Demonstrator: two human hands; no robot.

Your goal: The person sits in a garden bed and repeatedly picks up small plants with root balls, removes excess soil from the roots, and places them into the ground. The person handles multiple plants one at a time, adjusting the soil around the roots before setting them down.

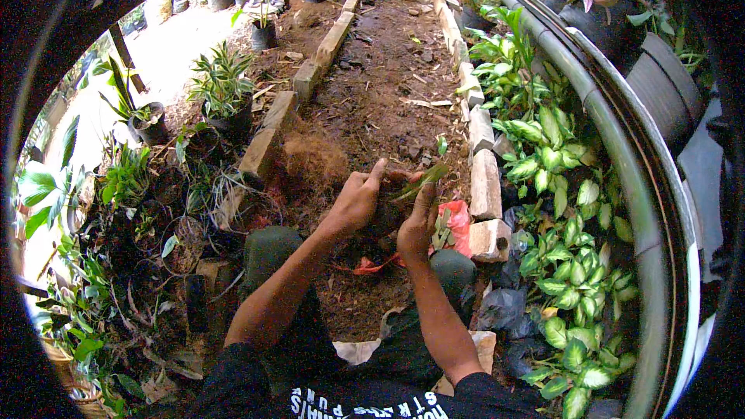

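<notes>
My right hand (418,218) is raised over the soil path, its fingers closed on a green leafy cutting (428,179) that looks blurred. Beside it, my left hand (358,198) has its thumb up and its fingers curled, reaching towards the cutting; whether it grips a part of it I cannot tell. Below the hands is dark soil (355,297) between my knees. A red plastic bag (457,224) with green cut pieces (443,230) lies just right of my right hand, near my right knee.
Brick edging (486,183) runs along the right of the soil path (384,87), and more blocks (276,113) along the left. Variegated plants (567,279) grow at the right beside a bamboo pole (628,186). Potted plants (224,93) stand at the left. A brown fibre heap (314,154) lies ahead.
</notes>
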